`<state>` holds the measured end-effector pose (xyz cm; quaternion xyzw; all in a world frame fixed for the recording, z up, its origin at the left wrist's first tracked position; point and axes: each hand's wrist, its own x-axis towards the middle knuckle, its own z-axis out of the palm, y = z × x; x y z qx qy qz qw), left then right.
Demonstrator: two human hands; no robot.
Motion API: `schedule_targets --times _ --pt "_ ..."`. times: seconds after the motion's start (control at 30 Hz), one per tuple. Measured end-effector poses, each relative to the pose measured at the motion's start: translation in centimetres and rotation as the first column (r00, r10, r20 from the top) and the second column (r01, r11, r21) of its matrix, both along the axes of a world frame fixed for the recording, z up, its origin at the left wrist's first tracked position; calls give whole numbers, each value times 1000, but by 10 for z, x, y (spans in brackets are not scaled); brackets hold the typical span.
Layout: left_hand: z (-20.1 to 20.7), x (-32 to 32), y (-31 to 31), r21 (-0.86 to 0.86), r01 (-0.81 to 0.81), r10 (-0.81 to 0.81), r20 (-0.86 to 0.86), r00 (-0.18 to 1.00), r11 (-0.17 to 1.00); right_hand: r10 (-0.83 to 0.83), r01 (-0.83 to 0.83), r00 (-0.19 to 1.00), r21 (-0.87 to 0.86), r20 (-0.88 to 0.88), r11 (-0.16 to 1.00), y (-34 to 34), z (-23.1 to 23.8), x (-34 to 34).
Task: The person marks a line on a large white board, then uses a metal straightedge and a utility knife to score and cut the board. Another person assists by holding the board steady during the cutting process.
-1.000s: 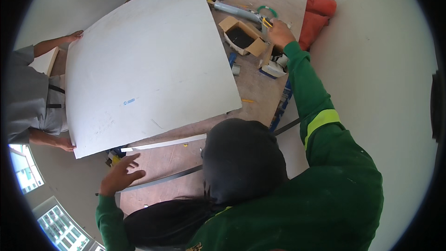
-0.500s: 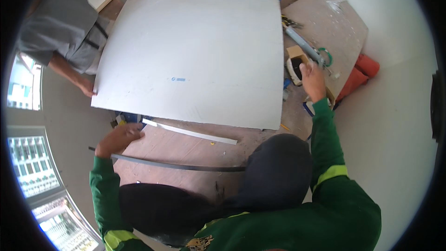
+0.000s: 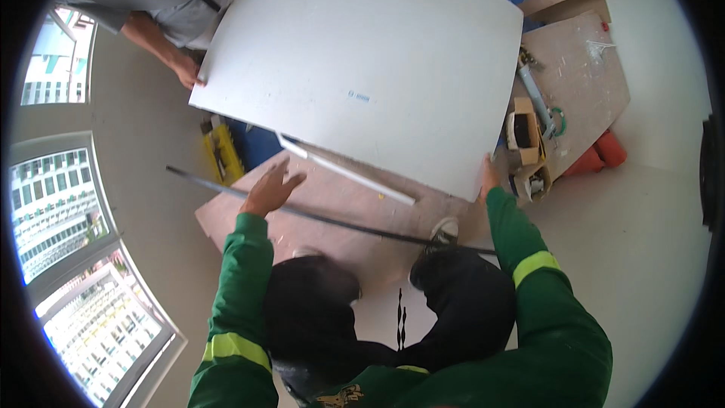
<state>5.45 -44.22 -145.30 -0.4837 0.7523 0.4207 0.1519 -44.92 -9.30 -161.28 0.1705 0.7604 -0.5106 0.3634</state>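
Note:
A large white board lies tilted in front of me, a small blue mark on its face. At its near right corner is my right hand, closed on the edge, with some fingers hidden. My left hand is open, fingers apart, short of the board's near edge and holding nothing. Just beyond it runs a narrow white strip, partly below the board. A long dark bar passes beneath my left hand toward my shoe. Another person's hand holds the board's left corner.
Cardboard boxes, a grey tube-shaped tool and a green ring sit right of the board. Red rolls lie by the right wall. Beyond my left hand is a yellow case. Windows line the left.
My right hand has come down from beside the boxes to the board's corner. My left hand has moved right. In view, the board sits farther up and right, more slanted.

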Motion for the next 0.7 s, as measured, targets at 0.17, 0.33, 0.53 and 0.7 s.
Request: schedule_targets --times 0.17,0.33,0.53,0.7 --pt "-36 -15 38 522 -644 825 -271 497 560 357 -170 873 478 -333 862 10 43 -1" --pt "0 -36 8 825 -407 909 -416 34 393 427 -211 836 516 -345 830 30 169 20" --pt "84 0 -25 370 -532 625 -636 452 761 455 -219 847 600 -275 770 38 343 70" --pt "201 45 -28 -260 -246 38 -613 790 934 417 -221 873 559 -251 799 69 450 106"
